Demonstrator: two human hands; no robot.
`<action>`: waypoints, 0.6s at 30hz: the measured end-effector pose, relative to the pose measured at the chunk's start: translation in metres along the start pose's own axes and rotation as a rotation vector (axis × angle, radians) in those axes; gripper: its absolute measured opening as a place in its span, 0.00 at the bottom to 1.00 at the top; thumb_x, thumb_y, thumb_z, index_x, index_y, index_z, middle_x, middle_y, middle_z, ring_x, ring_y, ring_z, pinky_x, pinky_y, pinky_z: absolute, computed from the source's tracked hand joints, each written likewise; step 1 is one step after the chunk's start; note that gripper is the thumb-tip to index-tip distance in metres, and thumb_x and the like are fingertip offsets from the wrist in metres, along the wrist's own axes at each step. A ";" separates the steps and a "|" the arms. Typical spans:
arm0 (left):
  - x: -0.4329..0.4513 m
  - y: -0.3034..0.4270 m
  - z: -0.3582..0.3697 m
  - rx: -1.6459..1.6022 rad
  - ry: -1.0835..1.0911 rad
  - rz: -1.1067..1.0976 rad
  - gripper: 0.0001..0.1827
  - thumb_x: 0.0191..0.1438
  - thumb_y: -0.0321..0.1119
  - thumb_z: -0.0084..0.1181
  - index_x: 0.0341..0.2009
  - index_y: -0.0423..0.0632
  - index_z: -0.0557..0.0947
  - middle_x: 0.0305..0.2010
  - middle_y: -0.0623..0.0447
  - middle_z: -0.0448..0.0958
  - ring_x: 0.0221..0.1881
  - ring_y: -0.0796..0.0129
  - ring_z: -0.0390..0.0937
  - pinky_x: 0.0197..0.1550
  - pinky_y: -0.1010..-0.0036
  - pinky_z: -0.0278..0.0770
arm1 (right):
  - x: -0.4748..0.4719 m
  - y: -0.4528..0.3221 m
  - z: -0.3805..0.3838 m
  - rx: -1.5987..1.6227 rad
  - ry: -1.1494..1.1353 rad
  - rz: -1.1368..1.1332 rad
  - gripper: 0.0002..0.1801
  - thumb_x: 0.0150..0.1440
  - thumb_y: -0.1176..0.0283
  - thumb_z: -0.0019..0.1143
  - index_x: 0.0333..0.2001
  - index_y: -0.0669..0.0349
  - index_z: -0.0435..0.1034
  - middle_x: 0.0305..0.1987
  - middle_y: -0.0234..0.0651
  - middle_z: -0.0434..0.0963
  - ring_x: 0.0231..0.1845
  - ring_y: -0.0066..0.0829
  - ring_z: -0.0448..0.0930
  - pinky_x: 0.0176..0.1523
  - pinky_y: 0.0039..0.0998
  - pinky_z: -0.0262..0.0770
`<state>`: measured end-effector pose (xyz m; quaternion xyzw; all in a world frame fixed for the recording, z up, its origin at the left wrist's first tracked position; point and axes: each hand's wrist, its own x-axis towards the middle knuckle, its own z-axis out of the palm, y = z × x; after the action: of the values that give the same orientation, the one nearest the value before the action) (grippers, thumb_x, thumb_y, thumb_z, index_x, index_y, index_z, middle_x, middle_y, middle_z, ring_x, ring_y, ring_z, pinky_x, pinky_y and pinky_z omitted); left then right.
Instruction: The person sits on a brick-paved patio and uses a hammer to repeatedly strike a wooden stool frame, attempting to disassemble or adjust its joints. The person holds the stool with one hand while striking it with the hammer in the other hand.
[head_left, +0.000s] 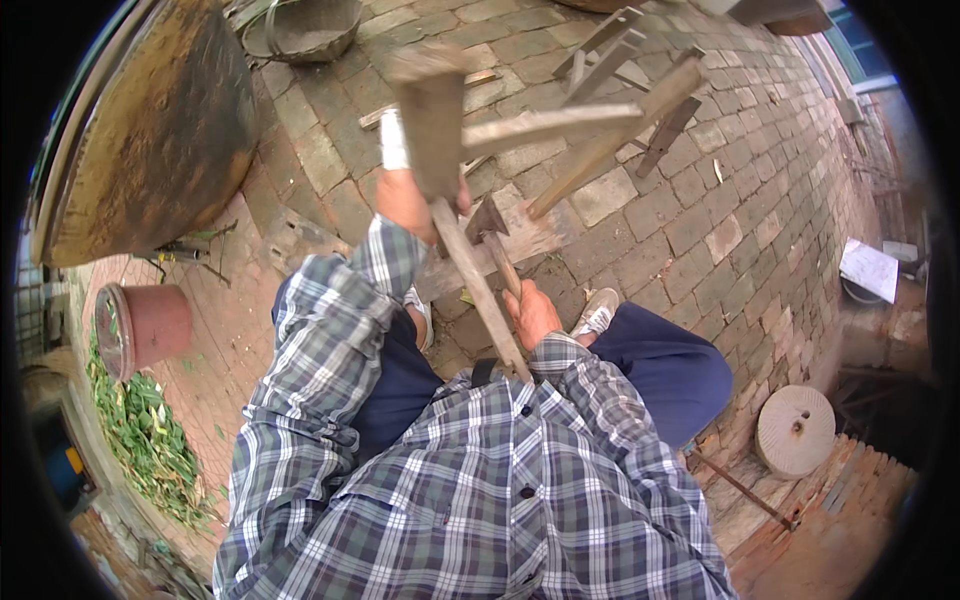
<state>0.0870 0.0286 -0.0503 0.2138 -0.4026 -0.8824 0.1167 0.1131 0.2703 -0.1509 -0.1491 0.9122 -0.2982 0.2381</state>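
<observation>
My left hand (405, 204) grips a rough wooden frame, which looks like a small stool, by its thick plank (433, 127). One wooden leg (476, 281) slants down toward my waist and another wooden leg (551, 126) points right; the upper end is blurred. My right hand (534, 315) is closed around the wooden handle of a hatchet (504, 262). Its dark metal head (486, 220) is up beside the frame, close to my left fingers; whether it touches the wood cannot be told. Below lies a worn wooden board (544, 229) on the bricks between my feet.
More wooden stool-like pieces (604, 64) stand ahead on the brick paving (660, 217). A basket (304, 34) is at the far left, near a large round brown panel (161, 135). A reddish bucket (154, 326) and green leaves (146, 435) lie left; a round grooved stone (795, 431) is right.
</observation>
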 end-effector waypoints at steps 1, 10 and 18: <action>-0.006 -0.009 0.016 0.014 0.213 0.032 0.37 0.57 0.66 0.30 0.28 0.42 0.74 0.20 0.46 0.71 0.16 0.59 0.70 0.18 0.68 0.70 | 0.003 0.006 0.003 -0.019 -0.073 0.036 0.18 0.59 0.61 0.49 0.34 0.67 0.61 0.29 0.60 0.73 0.34 0.62 0.73 0.39 0.49 0.67; 0.015 0.004 0.001 -0.057 0.020 0.001 0.41 0.55 0.72 0.29 0.31 0.43 0.74 0.17 0.48 0.71 0.16 0.62 0.70 0.19 0.66 0.69 | -0.012 -0.018 -0.048 0.390 0.245 -0.095 0.13 0.61 0.63 0.52 0.35 0.64 0.65 0.19 0.36 0.71 0.21 0.27 0.71 0.26 0.31 0.66; 0.013 0.002 0.007 0.037 -0.017 0.042 0.41 0.53 0.73 0.31 0.31 0.44 0.75 0.19 0.48 0.71 0.18 0.61 0.71 0.22 0.65 0.71 | 0.002 0.016 -0.004 -0.052 0.085 -0.078 0.18 0.59 0.60 0.50 0.36 0.66 0.62 0.29 0.58 0.73 0.31 0.59 0.74 0.35 0.49 0.67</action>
<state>0.0725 0.0269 -0.0483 0.1998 -0.4241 -0.8740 0.1278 0.1070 0.2831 -0.1586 -0.1777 0.9225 -0.2895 0.1833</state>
